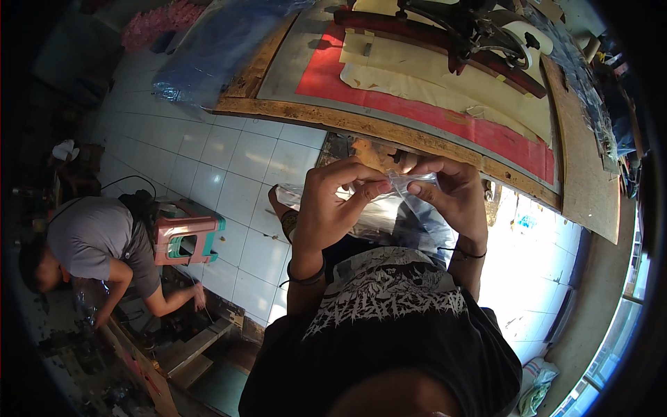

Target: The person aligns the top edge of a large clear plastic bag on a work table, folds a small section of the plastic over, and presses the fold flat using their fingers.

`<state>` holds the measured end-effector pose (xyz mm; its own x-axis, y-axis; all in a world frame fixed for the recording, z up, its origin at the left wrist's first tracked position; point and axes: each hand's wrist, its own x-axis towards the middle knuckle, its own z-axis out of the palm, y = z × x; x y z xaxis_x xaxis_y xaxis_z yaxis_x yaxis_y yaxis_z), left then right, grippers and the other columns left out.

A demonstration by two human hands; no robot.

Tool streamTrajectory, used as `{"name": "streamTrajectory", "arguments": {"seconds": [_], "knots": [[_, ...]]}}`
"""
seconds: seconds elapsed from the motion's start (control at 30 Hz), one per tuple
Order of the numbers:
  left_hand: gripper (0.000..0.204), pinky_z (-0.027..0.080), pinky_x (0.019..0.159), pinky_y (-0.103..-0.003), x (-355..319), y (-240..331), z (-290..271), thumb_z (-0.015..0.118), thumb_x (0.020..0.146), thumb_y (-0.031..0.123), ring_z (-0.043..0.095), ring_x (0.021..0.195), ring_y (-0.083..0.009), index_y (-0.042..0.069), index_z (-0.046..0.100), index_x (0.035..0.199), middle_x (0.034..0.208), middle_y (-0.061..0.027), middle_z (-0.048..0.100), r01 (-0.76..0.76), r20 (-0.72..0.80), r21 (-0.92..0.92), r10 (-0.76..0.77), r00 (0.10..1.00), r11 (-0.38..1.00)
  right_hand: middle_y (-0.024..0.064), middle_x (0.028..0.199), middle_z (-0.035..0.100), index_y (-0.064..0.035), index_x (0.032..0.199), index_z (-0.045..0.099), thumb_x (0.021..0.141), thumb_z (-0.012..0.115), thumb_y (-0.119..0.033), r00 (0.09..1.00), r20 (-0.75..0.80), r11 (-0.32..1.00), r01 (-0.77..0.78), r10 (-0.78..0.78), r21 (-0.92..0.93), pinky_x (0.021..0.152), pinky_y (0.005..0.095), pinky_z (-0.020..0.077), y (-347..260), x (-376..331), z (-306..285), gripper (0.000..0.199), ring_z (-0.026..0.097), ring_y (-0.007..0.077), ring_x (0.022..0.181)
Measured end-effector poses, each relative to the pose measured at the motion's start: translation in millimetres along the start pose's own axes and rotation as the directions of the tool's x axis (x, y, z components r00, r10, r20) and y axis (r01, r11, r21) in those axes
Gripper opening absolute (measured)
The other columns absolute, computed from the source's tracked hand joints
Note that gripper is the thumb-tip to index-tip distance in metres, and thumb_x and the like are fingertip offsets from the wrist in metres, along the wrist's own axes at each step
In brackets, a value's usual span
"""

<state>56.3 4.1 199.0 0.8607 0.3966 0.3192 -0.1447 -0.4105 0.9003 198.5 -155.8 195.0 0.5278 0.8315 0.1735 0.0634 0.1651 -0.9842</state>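
My left hand (pixel 339 200) and my right hand (pixel 450 196) are raised close together in front of my chest. Between them is a clear plastic sheet or bag (pixel 410 182), its edge pinched by the thumb and fingers of each hand. More of the thin, see-through plastic (pixel 417 229) hangs below the hands over my lap, catching the light. Whether it is one piece or several layers I cannot tell. Both hands are closed on the upper edge, a short gap apart.
Ahead stands a wooden-edged worktable (pixel 389 132) with a red and cream surface and a dark metal clamp frame (pixel 445 45). Blue plastic film (pixel 215 55) drapes over its left corner. At left, a co-worker (pixel 97 236) bends beside a pink-and-green stool (pixel 186 236).
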Motion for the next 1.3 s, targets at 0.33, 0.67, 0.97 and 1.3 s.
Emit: {"name": "streamTrajectory", "arguments": {"seconds": [0.33,0.67,0.97,1.3], "knots": [[0.043,0.049,0.057,-0.027,3,-7,-33,0.087,0.063,0.039,0.066,0.062,-0.0140,0.006,0.071,0.085,0.073,-0.0043,0.070,0.164,0.184,0.347,-0.239,0.953,0.923,0.0091,0.089,0.070,0.0031,0.094,0.068,0.087,0.070,-0.007,0.984,-0.177,0.995,-0.008,-0.009,-0.095,0.078,0.0265,0.0490,-1,-2,-18,0.012,0.064,0.0132,0.085],[0.034,0.049,0.057,-0.030,-4,-4,-42,0.071,0.082,0.044,0.069,0.063,-0.0205,0.011,0.075,0.090,0.070,-0.0082,0.070,-0.027,0.088,0.425,-0.012,0.996,0.905,0.0072,0.084,0.067,0.0039,0.094,0.064,0.090,0.068,-0.009,0.990,-0.137,0.996,0.012,-0.023,-0.083,0.071,0.0257,0.0481,0,7,-20,0.014,0.061,0.0121,0.075],[0.017,0.047,0.059,-0.026,-8,0,-76,0.074,0.083,0.018,0.066,0.062,-0.0157,0.001,0.071,0.080,0.067,-0.0080,0.069,0.193,0.008,0.463,-0.221,0.975,0.865,0.0039,0.080,0.062,-0.0001,0.092,0.063,0.093,0.065,-0.015,0.918,-0.356,0.980,0.127,-0.174,-0.151,0.058,0.0221,0.0429,11,7,-47,0.015,0.056,0.0063,0.067],[0.042,0.054,0.070,-0.029,-4,-44,-61,0.068,0.092,0.025,0.062,0.082,-0.0135,-0.005,0.054,0.118,0.096,-0.0071,0.060,0.053,-0.190,-0.448,-0.153,0.970,0.893,-0.0034,0.074,0.050,-0.0062,0.091,0.057,0.098,0.058,-0.023,0.826,-0.544,0.980,0.198,-0.150,0.030,0.054,0.0210,0.0387,10,26,-50,0.018,0.042,0.0032,0.061]]}}
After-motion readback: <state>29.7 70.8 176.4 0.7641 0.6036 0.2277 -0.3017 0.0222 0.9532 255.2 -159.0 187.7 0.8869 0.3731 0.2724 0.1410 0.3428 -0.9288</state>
